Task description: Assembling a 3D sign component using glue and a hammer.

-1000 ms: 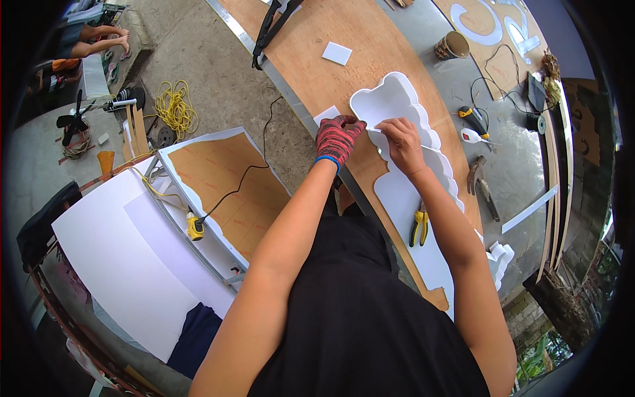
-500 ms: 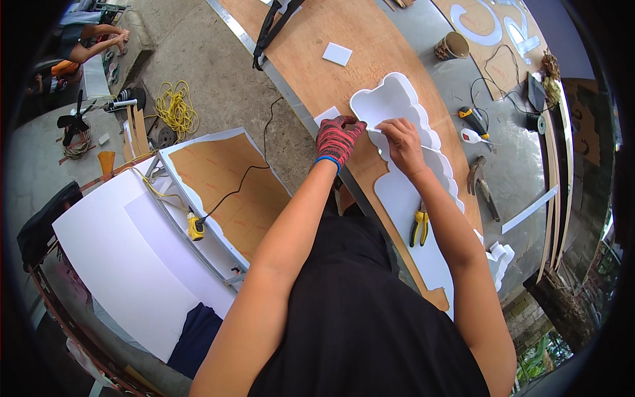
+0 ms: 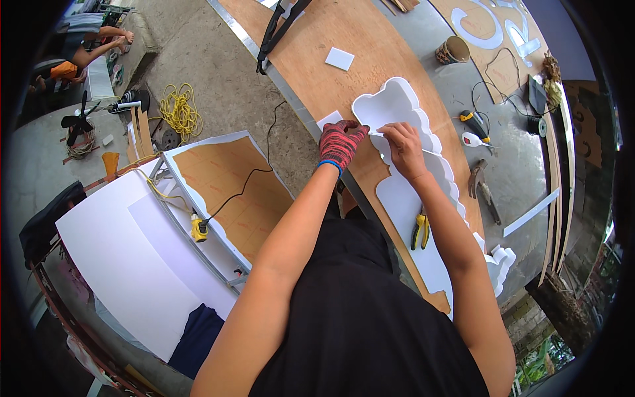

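Note:
On the table lies a white cloud-shaped panel [image 3: 401, 202] with a thin upright wall [image 3: 411, 92] along its scalloped edge. My left hand [image 3: 340, 147], in a red and black striped glove, pinches the near end of a thin white strip [image 3: 376, 133] at the panel's edge. Bare, with fingers bent together, my right hand [image 3: 405, 149] grips the same strip just to the right. The fingers hide most of the strip. Yellow and black pliers [image 3: 421, 230] rest on the panel below my right hand. A small white piece [image 3: 329, 120] lies beside the glove.
A white rectangle [image 3: 339, 58] lies on the plywood [image 3: 317, 40]. Rightward are a cup [image 3: 452, 50], a glue gun [image 3: 474, 123], a white bottle [image 3: 472, 139] and a hammer [image 3: 485, 188]. A yellow power tool [image 3: 198, 228] hangs by a metal frame at left. People sit far left.
The whole view has shifted slightly. Both hands stay at the strip with almost the same grip.

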